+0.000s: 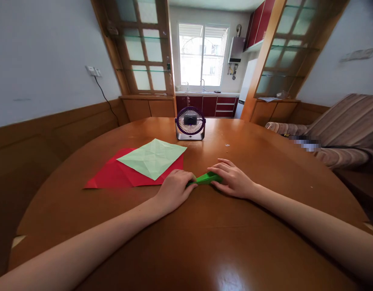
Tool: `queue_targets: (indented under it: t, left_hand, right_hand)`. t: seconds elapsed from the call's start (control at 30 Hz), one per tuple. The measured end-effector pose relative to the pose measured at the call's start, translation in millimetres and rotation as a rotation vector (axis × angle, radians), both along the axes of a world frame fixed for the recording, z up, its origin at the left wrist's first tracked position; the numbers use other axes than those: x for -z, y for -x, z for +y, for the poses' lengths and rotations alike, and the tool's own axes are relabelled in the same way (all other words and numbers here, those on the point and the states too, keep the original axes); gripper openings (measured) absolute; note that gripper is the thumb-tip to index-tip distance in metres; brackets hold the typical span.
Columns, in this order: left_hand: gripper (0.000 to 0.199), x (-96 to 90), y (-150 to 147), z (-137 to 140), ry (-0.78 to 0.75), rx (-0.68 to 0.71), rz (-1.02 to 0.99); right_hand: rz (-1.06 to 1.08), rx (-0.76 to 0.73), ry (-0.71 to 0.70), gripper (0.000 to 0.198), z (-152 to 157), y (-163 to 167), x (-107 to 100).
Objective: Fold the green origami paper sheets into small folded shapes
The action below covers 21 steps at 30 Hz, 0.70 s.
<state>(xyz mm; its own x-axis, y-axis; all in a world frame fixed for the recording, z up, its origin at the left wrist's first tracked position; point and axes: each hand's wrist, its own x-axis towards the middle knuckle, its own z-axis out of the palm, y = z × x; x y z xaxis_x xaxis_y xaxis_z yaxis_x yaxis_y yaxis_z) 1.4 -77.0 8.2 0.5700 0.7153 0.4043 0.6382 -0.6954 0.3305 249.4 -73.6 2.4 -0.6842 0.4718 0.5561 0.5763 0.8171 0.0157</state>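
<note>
Between my two hands is a narrow piece of folded green paper [205, 178], low over the wooden table. My left hand [176, 186] pinches its left end between thumb and fingers, hiding that tip. At the other end, my right hand [231, 178] grips the paper with the thumb below and the fingers over it. Just beyond my left hand lies a creased pale green sheet [153, 157], resting on a larger red sheet [110, 173] with fold lines.
A small purple desk fan [190, 123] stands at the far side of the oval wooden table [186, 246]. Tiny scraps [227, 144] lie right of it. A striped armchair [340, 129] is at the right, and a black cord [106, 99] hangs from the left wall.
</note>
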Motion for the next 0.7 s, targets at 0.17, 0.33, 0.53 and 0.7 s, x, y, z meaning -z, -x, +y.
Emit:
queue_targets:
  t: [0.17,0.33,0.53,0.7]
  left_hand:
    - [0.01,2.7,2.1,2.1,0.015,0.007,-0.161]
    - [0.02,6.4,3.5,4.0,0.002,0.075,-0.233]
    - [0.025,7.8,3.8,3.3,-0.219,0.177,-0.199]
    - [0.024,5.5,0.6,2.1,-0.415,0.231,-0.156]
  right_hand:
    - [0.035,0.047,-0.066,0.039,-3.1,3.2,-0.3]
    - [0.095,0.067,-0.077,0.021,-3.9,5.0,0.0]
    - [0.153,0.013,0.033,0.014,-3.0,6.6,1.6]
    - [0.209,-0.054,0.006,0.019,-7.0,14.3,1.3]
